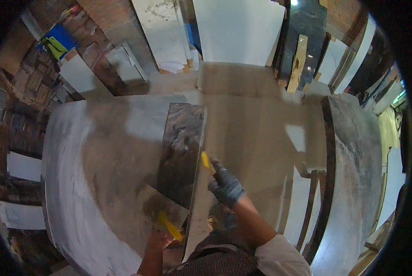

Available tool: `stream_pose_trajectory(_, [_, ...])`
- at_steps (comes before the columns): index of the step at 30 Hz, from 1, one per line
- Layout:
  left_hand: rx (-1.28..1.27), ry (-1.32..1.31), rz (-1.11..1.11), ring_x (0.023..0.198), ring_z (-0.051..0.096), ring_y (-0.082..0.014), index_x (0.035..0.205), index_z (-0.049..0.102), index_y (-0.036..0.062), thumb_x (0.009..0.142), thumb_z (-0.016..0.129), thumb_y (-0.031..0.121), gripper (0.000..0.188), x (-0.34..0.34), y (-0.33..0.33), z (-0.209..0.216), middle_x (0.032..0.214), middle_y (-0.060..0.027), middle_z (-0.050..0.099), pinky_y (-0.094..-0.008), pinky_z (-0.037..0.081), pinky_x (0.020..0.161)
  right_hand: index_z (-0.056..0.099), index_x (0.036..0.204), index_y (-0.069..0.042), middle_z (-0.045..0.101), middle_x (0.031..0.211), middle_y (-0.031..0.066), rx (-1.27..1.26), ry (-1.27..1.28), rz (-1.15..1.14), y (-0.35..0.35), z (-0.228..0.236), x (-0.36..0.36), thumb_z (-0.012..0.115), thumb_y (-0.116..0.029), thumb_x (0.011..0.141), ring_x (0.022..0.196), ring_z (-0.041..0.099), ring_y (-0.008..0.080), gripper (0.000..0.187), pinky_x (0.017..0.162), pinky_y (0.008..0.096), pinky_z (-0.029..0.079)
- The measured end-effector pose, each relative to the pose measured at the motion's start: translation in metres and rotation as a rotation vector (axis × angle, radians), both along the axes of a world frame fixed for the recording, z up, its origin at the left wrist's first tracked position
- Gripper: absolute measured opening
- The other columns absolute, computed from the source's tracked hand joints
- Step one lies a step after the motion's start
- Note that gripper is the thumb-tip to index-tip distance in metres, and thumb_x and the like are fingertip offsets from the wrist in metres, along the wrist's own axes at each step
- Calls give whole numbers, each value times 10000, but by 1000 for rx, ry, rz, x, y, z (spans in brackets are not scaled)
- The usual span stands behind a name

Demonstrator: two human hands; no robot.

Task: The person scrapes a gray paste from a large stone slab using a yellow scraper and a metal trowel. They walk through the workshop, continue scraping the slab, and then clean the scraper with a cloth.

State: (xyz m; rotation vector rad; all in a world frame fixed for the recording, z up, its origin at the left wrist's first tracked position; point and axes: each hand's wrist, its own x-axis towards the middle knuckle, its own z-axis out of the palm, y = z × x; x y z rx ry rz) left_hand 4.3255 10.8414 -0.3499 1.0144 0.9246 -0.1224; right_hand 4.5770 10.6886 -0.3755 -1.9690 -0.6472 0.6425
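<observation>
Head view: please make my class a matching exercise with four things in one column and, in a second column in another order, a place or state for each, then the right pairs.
Things
1. Right hand
2. Dark veined slab strip
3. Large white panel
4. Narrow wooden board

Places and states
A. Standing upright at the top centre
B. Lying on the grey worktop
C. Leaning on a dark upright slab
D. Gloved, holding a yellow tool

Pairs
1-D, 2-B, 3-A, 4-C
</observation>
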Motion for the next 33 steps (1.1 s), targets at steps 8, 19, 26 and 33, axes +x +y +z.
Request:
stream_pose_trajectory(8, [289,-9,-300,997,558,-194,1189,528,52,795,626,140,416,-12,-8,39,1102,-94,595,-291,414,882,503,1120,-67,566,935,101,287,688,-10,-50,-87,-126,687,-201,785,825,561,210,405,772,343,467])
stream_pose_trajectory(19, [343,-159,-109,1011,552,-167,1154,543,7,813,624,155,381,-8,-30,69,1085,-81,601,-300,418,883,487,1193,-53,575,1056,139,206,-98,290,-29,61,-139,725,-222,712,966,574,268,563,848,319,461])
stream_pose_trajectory(26, [606,-252,-220,1036,556,-221,1192,534,62,820,614,318,458,-16,-35,55,1114,-101,598,-335,418,899,562,1154,-99,614,943,190,-15,-344,413,-28,137,-138,744,-181,643,844,604,371,548,719,398,510])
stream_pose_trajectory(33, [634,70,-514,1070,537,-227,1215,509,67,826,612,319,475,-21,-34,55,1181,-116,558,-345,411,912,544,1195,-117,611,945,189,-4,-559,407,-27,134,-134,732,-206,614,831,604,361,618,711,416,504])
